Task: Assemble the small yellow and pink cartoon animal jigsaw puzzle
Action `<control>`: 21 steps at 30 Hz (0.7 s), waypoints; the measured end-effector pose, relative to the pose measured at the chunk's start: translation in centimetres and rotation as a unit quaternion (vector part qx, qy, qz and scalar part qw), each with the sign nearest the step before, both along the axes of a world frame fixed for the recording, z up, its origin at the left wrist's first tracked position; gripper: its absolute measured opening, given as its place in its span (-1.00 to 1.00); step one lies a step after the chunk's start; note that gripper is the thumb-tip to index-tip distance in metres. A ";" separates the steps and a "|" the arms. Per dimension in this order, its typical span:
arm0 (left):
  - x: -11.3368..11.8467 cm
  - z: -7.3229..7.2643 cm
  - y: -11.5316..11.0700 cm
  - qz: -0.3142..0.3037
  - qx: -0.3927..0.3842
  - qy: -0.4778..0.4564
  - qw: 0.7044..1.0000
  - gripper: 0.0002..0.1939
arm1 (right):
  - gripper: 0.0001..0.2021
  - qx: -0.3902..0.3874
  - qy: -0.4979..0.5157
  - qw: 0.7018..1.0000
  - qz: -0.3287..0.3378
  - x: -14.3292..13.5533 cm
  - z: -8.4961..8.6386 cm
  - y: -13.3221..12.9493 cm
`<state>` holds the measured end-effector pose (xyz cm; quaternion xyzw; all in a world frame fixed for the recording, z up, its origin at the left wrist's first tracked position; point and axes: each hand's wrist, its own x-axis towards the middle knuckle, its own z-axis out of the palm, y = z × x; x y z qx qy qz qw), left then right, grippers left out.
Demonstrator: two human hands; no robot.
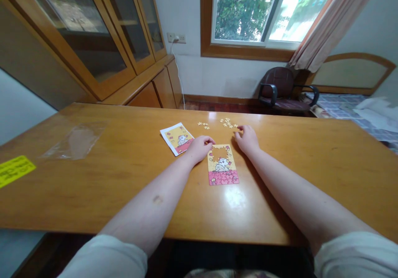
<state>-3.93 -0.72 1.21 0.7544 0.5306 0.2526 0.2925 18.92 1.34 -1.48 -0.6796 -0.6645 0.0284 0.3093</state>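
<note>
A partly assembled jigsaw puzzle [223, 176] lies on the table, with a yellow top, a pink bottom and a white cartoon animal. A gap in its upper middle shows bare wood. At its upper left corner is my left hand [199, 148], fingers curled and thumb and fingertips close together; whatever they may hold is too small to make out. My right hand [248, 139] is beyond the puzzle's upper right, thumb and forefinger apart, fingertips beside a pile of loose puzzle pieces [228, 123]. Several more loose pieces [204, 125] lie left of that pile.
Left of the puzzle is a printed picture card [175, 140] with the same design, partly behind my left hand. A clear plastic bag [79, 142] and a yellow label [15, 171] lie on the table's left side. Beyond the table stand a cabinet [133, 68] and an armchair [281, 88].
</note>
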 end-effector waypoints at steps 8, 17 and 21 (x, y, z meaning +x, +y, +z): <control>0.2 0.0 -0.3 -0.002 0.004 -0.003 1.000 -0.76 | -0.41 -0.082 -0.129 0.982 0.115 -0.1 0.2 5.5; 0.1 -0.4 0.2 -0.007 0.007 0.001 1.000 -0.76 | -0.44 -0.186 -0.175 0.949 0.186 -1.1 0.8 5.7; 0.1 -0.3 0.2 -0.008 0.010 -0.002 1.000 -0.75 | -0.46 -0.171 -0.168 0.951 0.196 -1.1 0.5 2.8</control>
